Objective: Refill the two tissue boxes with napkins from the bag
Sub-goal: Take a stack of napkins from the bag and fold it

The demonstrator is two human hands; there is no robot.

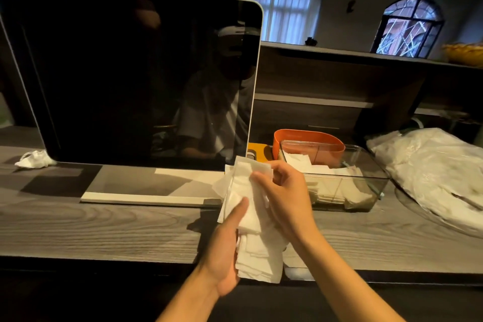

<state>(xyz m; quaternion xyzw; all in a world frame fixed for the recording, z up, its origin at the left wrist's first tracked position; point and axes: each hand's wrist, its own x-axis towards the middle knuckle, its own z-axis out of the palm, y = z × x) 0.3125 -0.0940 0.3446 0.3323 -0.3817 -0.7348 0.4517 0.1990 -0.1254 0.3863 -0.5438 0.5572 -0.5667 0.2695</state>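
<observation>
Head view looks down over a grey wood-grain counter (104, 227) toward two bare forearms meeting in the middle. The left hand (224, 248) grips a loose stack of white paper napkins (257, 251) from below and from its left side, thumb pressed flat on the top sheet and the other fingers hidden behind the paper. The right hand (285, 198) comes in from the right, its fingers curled around the upper edge of the same stack, pinching the top sheets, which fan out unevenly above the counter's front edge.

Just behind the right hand sits a clear rectangular plastic tissue box (366, 178), open at the top, with white napkins lying inside it; how full it is cannot be told through the glare on its walls. Behind that box, touching or nearly so, stands an orange plastic container (308, 138). To the right, on the counter, lies a crumpled translucent white plastic bag (428, 167).

A large dark monitor with a pale frame (130, 73) fills the left half, standing on a flat white base (146, 191). A small crumpled white scrap (34, 161) lies at the monitor's lower left corner.
</observation>
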